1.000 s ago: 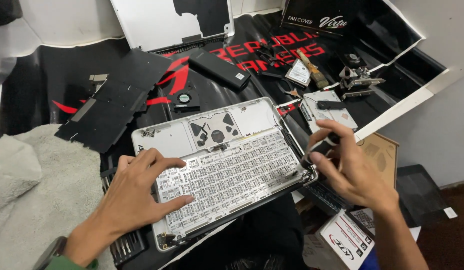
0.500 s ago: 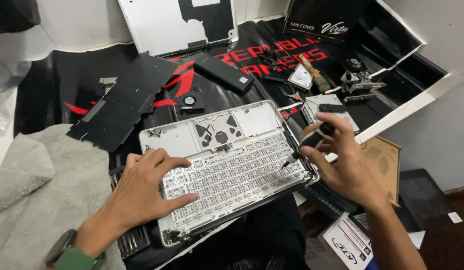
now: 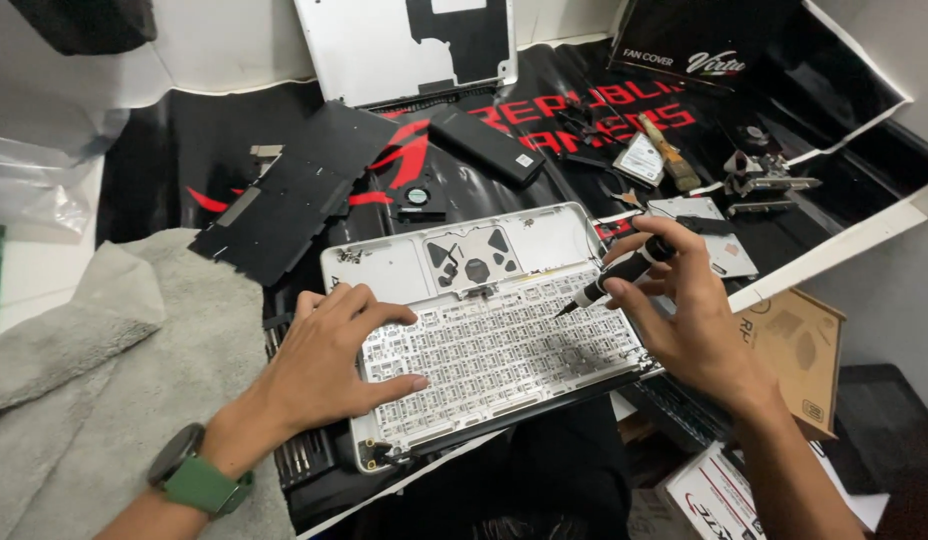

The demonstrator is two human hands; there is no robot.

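Nearest to me, at the bottom edge, my left wrist wears a green watch [image 3: 197,478], and beside it a grey cloth [image 3: 94,400] covers the left part of the tabletop. Just above, my left hand [image 3: 329,360] lies flat, fingers spread and holding nothing, pressing on the left half of the opened laptop case [image 3: 484,330], whose white keyboard underside faces up. That case sits at the middle of the black mat [image 3: 184,150], its near edge tilted toward me. My right hand [image 3: 684,310] has a narrow grip pinched around a small black screwdriver [image 3: 616,278], the tip pointing down and left, touching or just above the upper right rows of the keyboard sheet; I cannot tell whether it is seated in a screw. To do this well, I judge the driver should stand more upright over the screw head, with steady downward pressure and slow turns between thumb and forefinger, while the flat hand keeps the case from sliding or rocking. A slipped tip could scratch the sheet. Beyond the case lie a small round fan [image 3: 416,197], a flat black panel [image 3: 294,190] to the left, a black rectangular battery-like block [image 3: 487,146], and a brush [image 3: 669,152] with loose parts to the right. Farthest off, a silver cover plate [image 3: 404,50] leans at the back, and a brown cardboard box [image 3: 799,350] sits at the right.
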